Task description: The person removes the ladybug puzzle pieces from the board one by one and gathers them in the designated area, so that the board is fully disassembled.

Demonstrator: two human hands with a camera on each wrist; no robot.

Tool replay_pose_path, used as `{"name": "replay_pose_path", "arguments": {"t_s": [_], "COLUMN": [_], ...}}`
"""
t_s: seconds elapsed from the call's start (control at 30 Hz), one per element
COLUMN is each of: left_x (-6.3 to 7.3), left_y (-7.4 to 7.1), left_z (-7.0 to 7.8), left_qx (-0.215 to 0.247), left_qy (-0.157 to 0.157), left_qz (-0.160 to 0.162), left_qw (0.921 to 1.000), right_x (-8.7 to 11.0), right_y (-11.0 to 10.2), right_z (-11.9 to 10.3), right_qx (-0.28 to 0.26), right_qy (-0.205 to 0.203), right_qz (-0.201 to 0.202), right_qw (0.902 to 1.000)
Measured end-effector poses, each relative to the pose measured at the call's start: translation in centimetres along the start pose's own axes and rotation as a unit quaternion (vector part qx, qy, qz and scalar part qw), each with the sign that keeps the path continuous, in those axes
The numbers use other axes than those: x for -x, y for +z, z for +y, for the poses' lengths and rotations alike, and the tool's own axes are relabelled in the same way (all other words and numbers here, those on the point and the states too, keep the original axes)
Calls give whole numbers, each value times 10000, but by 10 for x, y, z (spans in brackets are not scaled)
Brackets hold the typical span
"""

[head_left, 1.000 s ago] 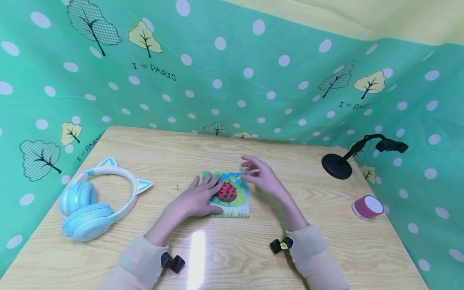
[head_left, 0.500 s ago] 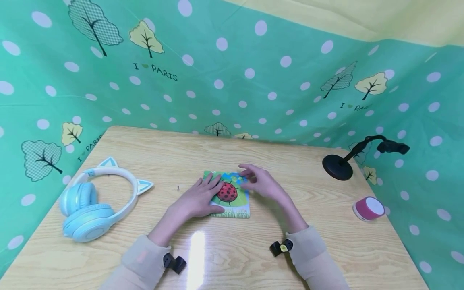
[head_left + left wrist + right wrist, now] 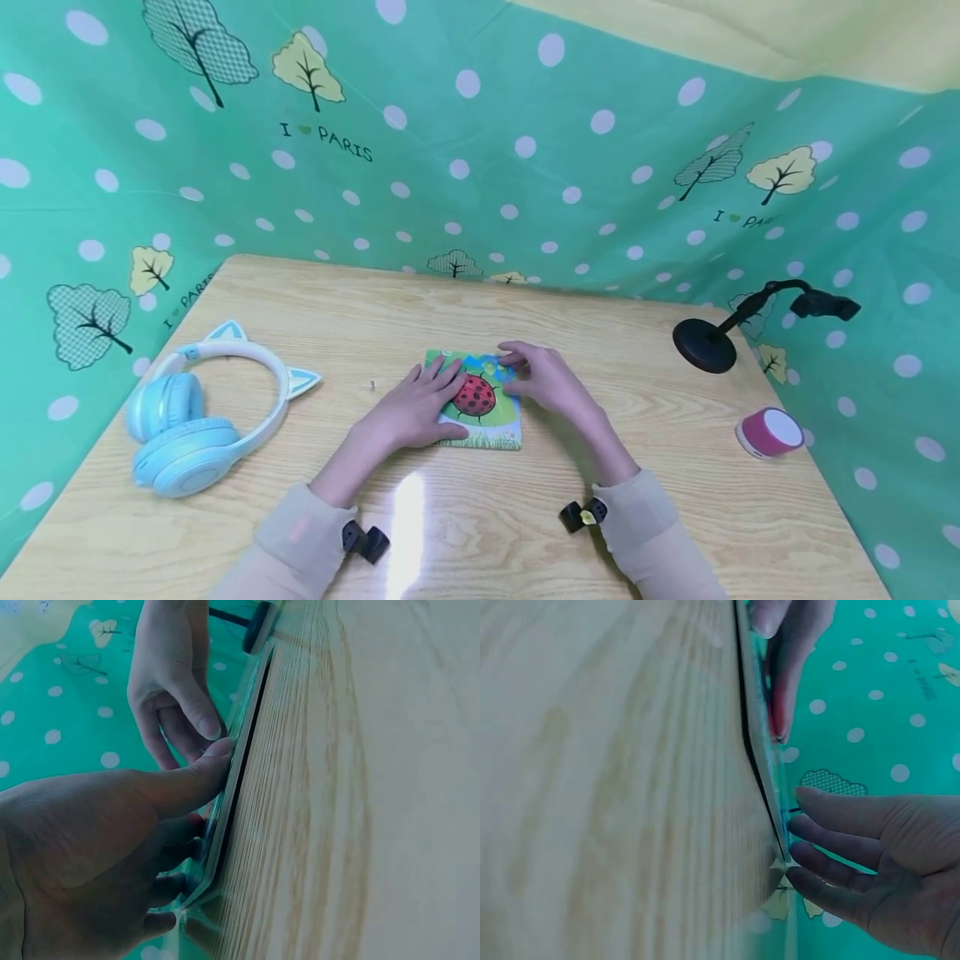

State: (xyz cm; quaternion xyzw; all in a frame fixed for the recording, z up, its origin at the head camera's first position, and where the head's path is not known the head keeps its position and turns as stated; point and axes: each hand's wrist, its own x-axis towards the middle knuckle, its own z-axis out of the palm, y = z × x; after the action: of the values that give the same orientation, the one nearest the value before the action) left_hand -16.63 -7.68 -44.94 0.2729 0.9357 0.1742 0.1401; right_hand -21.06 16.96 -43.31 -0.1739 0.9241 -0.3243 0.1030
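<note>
A thin square board with a red ladybug picture (image 3: 491, 429) lies flat on the table. My left hand (image 3: 412, 408) rests over its left side, fingers spread and thumb along the near part; that side of the picture is hidden beneath it. At the upper right corner, my right hand (image 3: 551, 379) has its fingertips right at the board, fingers slightly bent. The right wrist view shows the right hand (image 3: 889, 855) with thumb and fingers loosely apart beside the board's edge (image 3: 759, 754). In the left wrist view, the left thumb (image 3: 187, 780) lies across the board's near edge.
Light blue cat-ear headphones (image 3: 183, 450) lie on the left of the wooden table (image 3: 487, 533). On the right stand a black holder with a bent arm (image 3: 705, 344) and a small pink and white cylinder (image 3: 767, 432). A green dotted cloth (image 3: 420, 200) hangs behind.
My right hand has come down from above the upper right corner to the board, its fingertips now at the surface. The left hand keeps its place, and the head view has shifted slightly.
</note>
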Motion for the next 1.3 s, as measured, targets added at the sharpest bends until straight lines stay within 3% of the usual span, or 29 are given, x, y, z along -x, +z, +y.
{"name": "replay_pose_path", "arguments": {"t_s": [0.4, 0.83, 1.3], "left_x": [2, 0, 0], "left_y": [2, 1, 0], "left_z": [1, 4, 6], "left_qx": [-20, -123, -32], "left_qy": [-72, -144, -197], "left_qz": [-10, -74, -109], "left_qw": [10000, 9998, 9997], "right_x": [-5, -11, -11], "right_y": [5, 2, 1], "right_z": [-5, -4, -5], "right_qx": [660, 681, 776], "right_qy": [-132, -133, -144], "right_qz": [48, -468, -498], "right_qw": [9977, 9965, 9956]}}
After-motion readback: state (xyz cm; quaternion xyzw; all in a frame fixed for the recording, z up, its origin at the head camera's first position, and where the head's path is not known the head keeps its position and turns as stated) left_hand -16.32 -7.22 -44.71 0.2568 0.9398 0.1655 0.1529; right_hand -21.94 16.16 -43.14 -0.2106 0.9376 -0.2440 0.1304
